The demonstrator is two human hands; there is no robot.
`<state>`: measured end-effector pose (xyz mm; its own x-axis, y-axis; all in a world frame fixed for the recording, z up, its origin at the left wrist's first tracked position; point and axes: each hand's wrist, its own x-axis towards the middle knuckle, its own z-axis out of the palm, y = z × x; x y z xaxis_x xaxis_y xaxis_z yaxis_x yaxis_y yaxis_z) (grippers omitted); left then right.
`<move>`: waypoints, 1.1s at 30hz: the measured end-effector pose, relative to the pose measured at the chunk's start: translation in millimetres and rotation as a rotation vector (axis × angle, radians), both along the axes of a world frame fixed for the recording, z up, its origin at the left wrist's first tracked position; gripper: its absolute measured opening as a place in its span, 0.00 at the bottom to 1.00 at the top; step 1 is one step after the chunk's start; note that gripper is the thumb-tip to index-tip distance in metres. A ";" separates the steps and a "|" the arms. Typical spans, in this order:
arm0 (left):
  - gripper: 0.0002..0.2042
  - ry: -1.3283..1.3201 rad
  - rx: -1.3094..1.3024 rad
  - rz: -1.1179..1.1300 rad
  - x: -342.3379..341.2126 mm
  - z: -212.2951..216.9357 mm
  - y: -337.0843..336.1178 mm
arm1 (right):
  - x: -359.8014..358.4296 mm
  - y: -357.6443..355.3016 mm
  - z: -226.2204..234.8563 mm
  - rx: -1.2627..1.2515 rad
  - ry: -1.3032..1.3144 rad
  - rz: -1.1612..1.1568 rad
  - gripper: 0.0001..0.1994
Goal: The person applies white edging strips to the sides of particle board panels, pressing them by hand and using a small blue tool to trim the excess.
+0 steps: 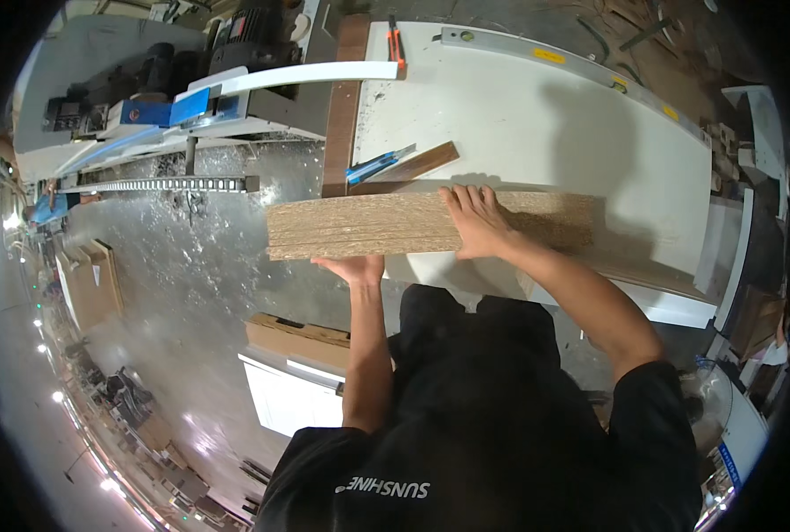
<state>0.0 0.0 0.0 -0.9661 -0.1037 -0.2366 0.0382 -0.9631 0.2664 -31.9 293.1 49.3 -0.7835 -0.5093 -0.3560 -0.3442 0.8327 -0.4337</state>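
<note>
A stack of long, raw-edged particleboard strips (359, 227) lies across in front of me, over the near edge of a white worktable (501, 115). My left hand (352, 268) supports it from below near the left end; its fingers are mostly hidden under the boards. Over the top of the stack, right of its middle, my right hand (479, 222) grips with its fingers bent over the far edge. Just beyond the boards, a blue utility knife (373, 167) and a short brown wood-grain strip (432, 162) rest on the table.
Along the table's far edge lies a spirit level (581, 64), with an orange utility knife (396, 43) at the far left corner. Machinery with a motor (253, 40) stands at far left. White chips litter the floor (209, 239). A cardboard-topped white stack (293, 355) is at lower left.
</note>
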 end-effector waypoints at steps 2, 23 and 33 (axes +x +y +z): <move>0.56 -0.170 -0.058 -0.003 22.2 -13.1 -0.8 | 11.7 3.2 -2.1 0.004 0.049 -0.008 0.66; 0.29 0.938 -2.784 -0.969 -200.4 -11.9 76.0 | -7.6 -64.0 -26.3 0.130 0.069 -0.077 0.70; 0.26 0.562 -1.770 -0.152 -245.7 118.2 96.3 | -6.7 -49.4 -26.3 0.227 0.005 -0.056 0.70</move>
